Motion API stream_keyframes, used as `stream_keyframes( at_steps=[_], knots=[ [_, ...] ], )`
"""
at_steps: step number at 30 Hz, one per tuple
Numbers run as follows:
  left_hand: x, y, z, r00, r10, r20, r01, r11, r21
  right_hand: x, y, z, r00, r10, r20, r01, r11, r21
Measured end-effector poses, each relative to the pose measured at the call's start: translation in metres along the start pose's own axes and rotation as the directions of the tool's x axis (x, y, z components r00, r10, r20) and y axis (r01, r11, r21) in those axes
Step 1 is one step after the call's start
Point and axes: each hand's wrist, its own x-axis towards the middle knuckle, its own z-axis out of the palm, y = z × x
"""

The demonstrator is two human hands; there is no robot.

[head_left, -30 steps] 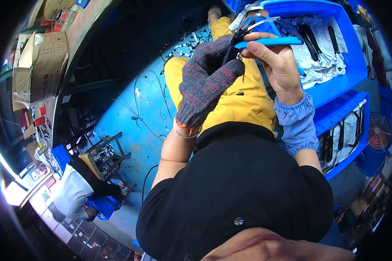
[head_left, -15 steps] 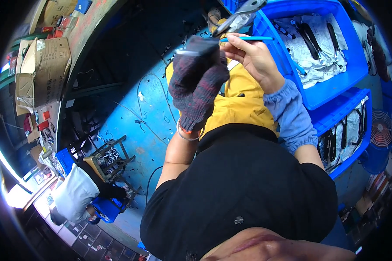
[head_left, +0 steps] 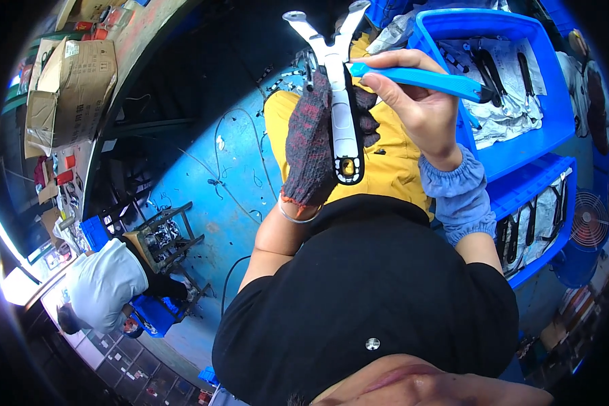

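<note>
My left hand [head_left: 309, 145], in a dark knitted glove with reddish flecks, is closed around a Y-shaped part [head_left: 344, 125]. The part has a pale silver-white face, a black edge, a forked upper end and a slot at its lower end. In my bare right hand [head_left: 423, 115] I grip a blue box cutter [head_left: 419, 78] between thumb and fingers. Its front end is close to the part's right edge, just under the fork; whether the blade touches it I cannot make out. A blue-grey sleeve cover [head_left: 457, 193] is on my right forearm.
Two blue bins stand at the right; the upper bin [head_left: 555, 101] and the lower bin [head_left: 545, 250] hold long black parts on pale sheets. A fan [head_left: 591, 216] is beside them. At the left are a cardboard box [head_left: 74, 101] and a seated person [head_left: 108, 284]. Cables cross the floor.
The part has been turned from a blurred, tilted pose to upright, its pale face now showing. The box cutter has swung broadside and come lower, still in my right hand.
</note>
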Motion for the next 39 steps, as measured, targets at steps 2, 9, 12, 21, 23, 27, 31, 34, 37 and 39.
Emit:
stream_keyframes(
  at_steps=[2, 9, 12, 21, 23, 27, 31, 34, 37, 39],
  knots=[
    [0.000, 0.002, 0.001, 1.000, -0.012, 0.025, 0.012, 1.000, -0.011, -0.001, 0.000, 0.000, 1.000, -0.010, 0.011, 0.010, 1.000, -0.014],
    [0.004, -0.001, 0.001, 0.997, 0.073, -0.038, -0.067, 0.986, 0.155, -0.001, 0.008, 0.000, 0.999, -0.010, -0.044, 0.010, 1.000, -0.001],
    [0.005, -0.004, -0.001, 0.996, 0.083, -0.026, -0.078, 0.985, 0.155, 0.006, 0.016, -0.005, 0.927, 0.371, -0.058, -0.334, 0.885, 0.324],
    [0.007, -0.008, 0.001, 0.996, 0.075, -0.045, -0.076, 0.997, -0.018, 0.000, 0.013, -0.009, 0.980, 0.192, 0.060, -0.201, 0.926, 0.320],
    [0.008, -0.010, 0.002, 0.997, 0.070, -0.033, -0.071, 0.997, -0.010, 0.000, 0.006, -0.008, 0.960, 0.279, 0.034, -0.276, 0.911, 0.306],
    [0.007, -0.018, 0.002, 0.986, 0.147, -0.079, -0.142, 0.988, 0.066, 0.003, -0.002, -0.004, 0.923, 0.384, -0.005, -0.366, 0.882, 0.297],
    [0.011, -0.030, -0.004, 0.959, 0.256, -0.119, -0.240, 0.962, 0.132, 0.000, 0.001, 0.003, 0.919, 0.387, -0.068, -0.356, 0.893, 0.275],
    [0.016, -0.035, -0.010, 0.934, 0.346, -0.092, -0.324, 0.927, 0.189, -0.004, 0.011, 0.010, 0.960, 0.263, -0.092, -0.244, 0.953, 0.181],
    [0.018, -0.034, -0.015, 0.905, 0.408, -0.123, -0.370, 0.895, 0.249, -0.007, 0.024, 0.015, 0.973, 0.212, -0.091, -0.212, 0.977, 0.005],
    [0.020, -0.033, -0.016, 0.932, 0.317, -0.179, -0.277, 0.936, 0.218, -0.011, 0.032, 0.015, 0.980, 0.173, -0.101, -0.178, 0.983, -0.041]
  ],
)
